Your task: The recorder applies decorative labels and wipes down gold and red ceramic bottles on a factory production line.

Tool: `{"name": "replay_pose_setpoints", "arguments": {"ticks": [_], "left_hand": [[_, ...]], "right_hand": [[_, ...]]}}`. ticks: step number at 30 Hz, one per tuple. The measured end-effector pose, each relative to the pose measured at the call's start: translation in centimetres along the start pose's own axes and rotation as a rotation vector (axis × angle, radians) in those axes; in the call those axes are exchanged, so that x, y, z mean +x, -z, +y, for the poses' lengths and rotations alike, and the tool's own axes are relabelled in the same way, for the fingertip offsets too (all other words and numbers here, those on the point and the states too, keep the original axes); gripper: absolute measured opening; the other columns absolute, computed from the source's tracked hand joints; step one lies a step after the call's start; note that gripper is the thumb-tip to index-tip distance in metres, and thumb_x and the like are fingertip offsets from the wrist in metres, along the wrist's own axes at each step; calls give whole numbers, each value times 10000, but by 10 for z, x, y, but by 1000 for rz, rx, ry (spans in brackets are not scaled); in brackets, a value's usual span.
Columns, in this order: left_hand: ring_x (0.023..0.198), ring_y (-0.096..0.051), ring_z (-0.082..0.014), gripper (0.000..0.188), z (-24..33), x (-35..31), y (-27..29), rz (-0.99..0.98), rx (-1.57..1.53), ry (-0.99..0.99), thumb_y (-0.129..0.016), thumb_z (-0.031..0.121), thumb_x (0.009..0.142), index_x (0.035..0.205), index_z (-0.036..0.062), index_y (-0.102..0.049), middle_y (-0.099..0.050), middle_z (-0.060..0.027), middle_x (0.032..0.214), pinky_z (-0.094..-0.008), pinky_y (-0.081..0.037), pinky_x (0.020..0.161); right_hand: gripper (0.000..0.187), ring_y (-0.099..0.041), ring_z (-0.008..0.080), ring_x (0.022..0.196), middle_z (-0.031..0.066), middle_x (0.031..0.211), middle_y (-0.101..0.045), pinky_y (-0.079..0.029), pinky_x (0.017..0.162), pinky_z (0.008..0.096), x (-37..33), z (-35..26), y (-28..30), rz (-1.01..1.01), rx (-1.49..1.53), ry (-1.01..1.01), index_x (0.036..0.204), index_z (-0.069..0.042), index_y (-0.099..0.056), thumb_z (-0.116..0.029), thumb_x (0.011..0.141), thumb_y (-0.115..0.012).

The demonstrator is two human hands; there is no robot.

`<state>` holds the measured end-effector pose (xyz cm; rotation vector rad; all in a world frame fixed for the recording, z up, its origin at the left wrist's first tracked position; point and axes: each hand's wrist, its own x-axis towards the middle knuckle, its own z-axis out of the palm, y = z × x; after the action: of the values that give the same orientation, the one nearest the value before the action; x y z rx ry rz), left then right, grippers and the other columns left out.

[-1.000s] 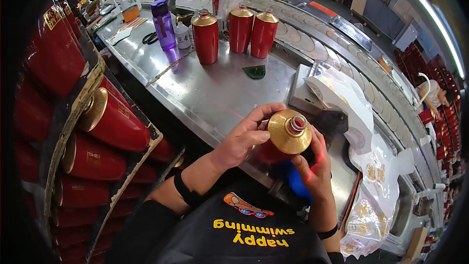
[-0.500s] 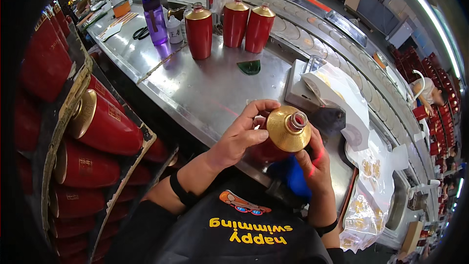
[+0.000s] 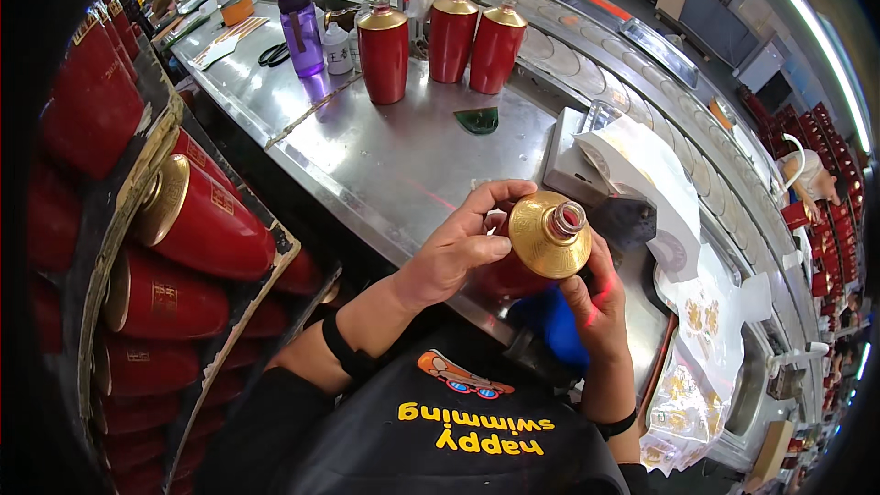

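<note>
red bottle [image 3: 544, 246] slants lengthwise, its open neck [image 3: 567, 218] up and rightward.

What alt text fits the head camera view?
A person's left hand and right hand hold a gold-shouldered red bottle at a metal table. Three similar bottles stand behind, near a purple bottle; more red bottles lie racked at left.

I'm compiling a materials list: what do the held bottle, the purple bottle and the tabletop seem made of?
Held bottle: probably glass, judging by its see-through neck; glossy red body, embossed-looking gold shoulder, perhaps coated.
Purple bottle: likely plastic, smooth and translucent.
Tabletop: apparently stainless steel, grey with blurred reflections.
</note>
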<state>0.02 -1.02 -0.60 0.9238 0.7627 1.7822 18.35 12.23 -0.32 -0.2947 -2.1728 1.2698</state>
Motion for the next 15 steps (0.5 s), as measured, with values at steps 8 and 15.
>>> {"name": "replay_pose_setpoints", "arguments": {"ticks": [8, 15], "left_hand": [[1301, -446, -172, 669, -3, 0, 5, -16, 34, -16, -615, 205, 882, 1476, 26, -364, -462, -75, 1385, -332, -315, 1133], [1298, -448, -172, 662, -3, -2, 3, 5, 90, -34, -615, 204, 884, 1471, 20, -370, -469, -79, 1380, -324, -311, 1136]], "right_hand": [[609, -438, 326, 1383, 191, 1454, -491, -308, 1154, 429, -2, -1, -2, 10, -19, -7, 1413, 1, -514, -366, 949, -656], [624, -438, 326, 1382, 193, 1455, -492, -308, 1154, 431, -1, 0, -1, 5, -28, 8, 1417, 5, -508, -383, 950, -652]]}}
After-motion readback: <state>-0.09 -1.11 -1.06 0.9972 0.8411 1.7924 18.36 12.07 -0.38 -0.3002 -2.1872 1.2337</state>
